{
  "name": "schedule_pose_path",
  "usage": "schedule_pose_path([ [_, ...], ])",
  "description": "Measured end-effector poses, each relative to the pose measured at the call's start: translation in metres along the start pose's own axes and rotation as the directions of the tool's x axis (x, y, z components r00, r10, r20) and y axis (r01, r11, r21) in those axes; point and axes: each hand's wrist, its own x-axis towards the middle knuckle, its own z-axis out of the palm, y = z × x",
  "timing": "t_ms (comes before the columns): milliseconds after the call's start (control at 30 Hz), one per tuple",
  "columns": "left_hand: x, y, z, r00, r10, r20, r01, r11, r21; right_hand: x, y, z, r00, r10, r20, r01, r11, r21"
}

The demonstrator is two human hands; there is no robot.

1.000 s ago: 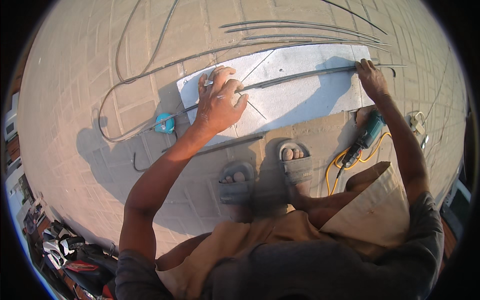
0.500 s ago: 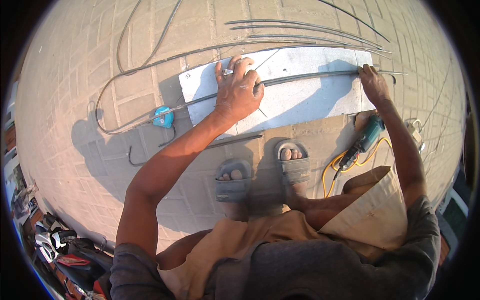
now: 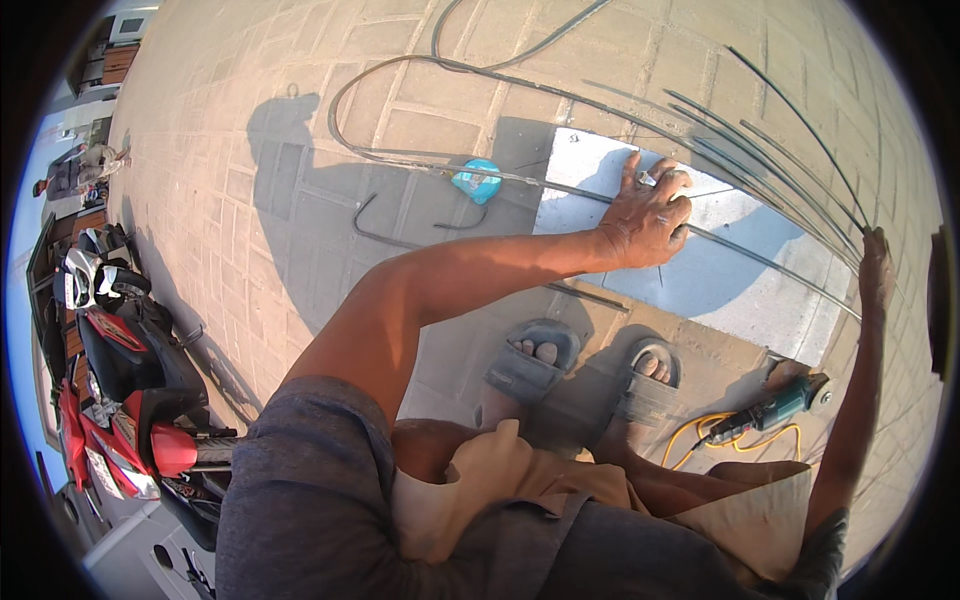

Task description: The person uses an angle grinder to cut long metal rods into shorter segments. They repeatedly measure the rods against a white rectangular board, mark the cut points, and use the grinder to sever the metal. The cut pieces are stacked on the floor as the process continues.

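My left hand [image 3: 648,218] is closed on a long dark steel rod [image 3: 760,262], pressing it down over a white board [image 3: 600,250] on the paving. The rod runs across the board and loops round beyond its left end. Off the board's far right end, my right hand [image 3: 876,262] reaches to the ends of several loose steel rods [image 3: 800,165]. Its fingers are closed at the tip of a rod; whether it grips more than one I cannot tell. A teal tape measure [image 3: 477,181] lies left of the board, touching the looped rod.
A green and black angle grinder [image 3: 785,405] with a yellow cord [image 3: 690,430] lies near the board's near right corner. Hook-bent rods [image 3: 380,235] lie left of my sandalled feet [image 3: 535,355]. Motorcycles [image 3: 120,390] stand at the left; a person [image 3: 80,170] is further off.
My right hand has left the rod on the board and moved out to the loose rods' ends. My left hand stays on its rod. The view has turned, showing more motorcycles at left.
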Motion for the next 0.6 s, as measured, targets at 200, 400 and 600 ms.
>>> schedule_pose_path([
  [200, -0.010, -0.006, -0.001, 1.000, -0.012, 0.015, 0.011, 0.999, 0.050, 0.116, -0.063, 0.049, 0.933, 0.241, 0.267, -0.312, 0.911, 0.270],
  [400, 0.000, 0.000, 0.008, 0.998, 0.032, -0.055, -0.029, 0.998, 0.051, 0.159, -0.102, 0.049, 0.960, 0.094, 0.265, -0.143, 0.975, 0.170],
  [600, -0.004, -0.001, 0.003, 1.000, -0.019, 0.002, 0.019, 0.998, 0.059, 0.193, -0.246, -0.083, 0.990, -0.062, 0.123, -0.040, 0.723, 0.690],
])
